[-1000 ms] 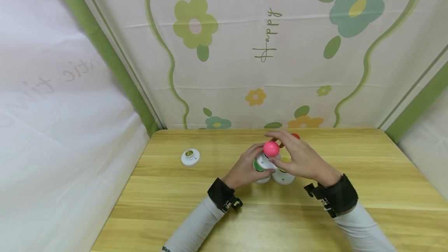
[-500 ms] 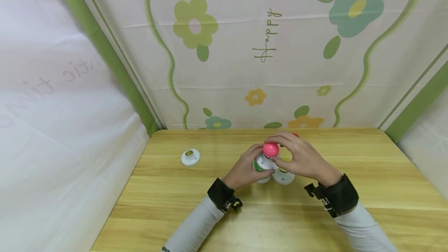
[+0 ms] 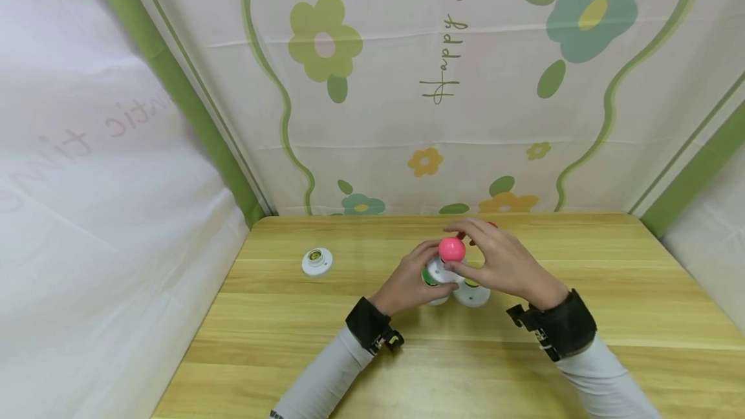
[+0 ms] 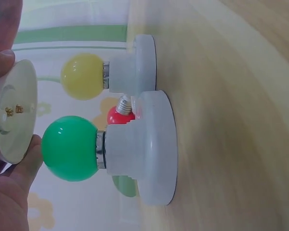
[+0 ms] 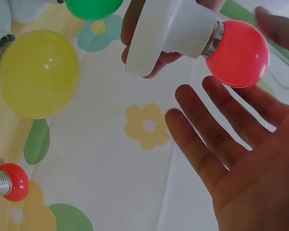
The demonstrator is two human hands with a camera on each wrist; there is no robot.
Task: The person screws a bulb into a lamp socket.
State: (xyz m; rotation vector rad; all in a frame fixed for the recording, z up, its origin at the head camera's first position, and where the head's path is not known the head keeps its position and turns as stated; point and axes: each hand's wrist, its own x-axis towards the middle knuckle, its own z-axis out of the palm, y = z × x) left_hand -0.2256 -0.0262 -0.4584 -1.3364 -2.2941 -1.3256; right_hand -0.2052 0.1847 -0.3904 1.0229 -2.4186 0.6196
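Note:
My left hand [image 3: 407,282] grips a white lamp holder [image 3: 438,271] by its round base, raised above the table. A pink bulb [image 3: 451,249] sits in its socket, metal collar partly showing in the right wrist view. Around the bulb, my right hand [image 3: 505,265] is spread, with fairly straight fingers beside the globe and thumb apart from it in the right wrist view. The holder's hollow underside, with brass contacts, faces the left wrist camera. Below it, a green bulb [image 4: 70,148] and a yellow bulb [image 4: 82,76] stand in white holders on the table.
A loose red bulb [image 5: 18,182] lies behind the holders, its screw base bare. Farther left on the wooden table [image 3: 279,341] stands a bulbless white holder [image 3: 317,264]. A flower-printed curtain [image 3: 378,83] borders the table's back edge.
My right fingers close round the pink bulb at half a second ago, then spread off it again now. The left hand keeps the lamp holder in nearly the same place.

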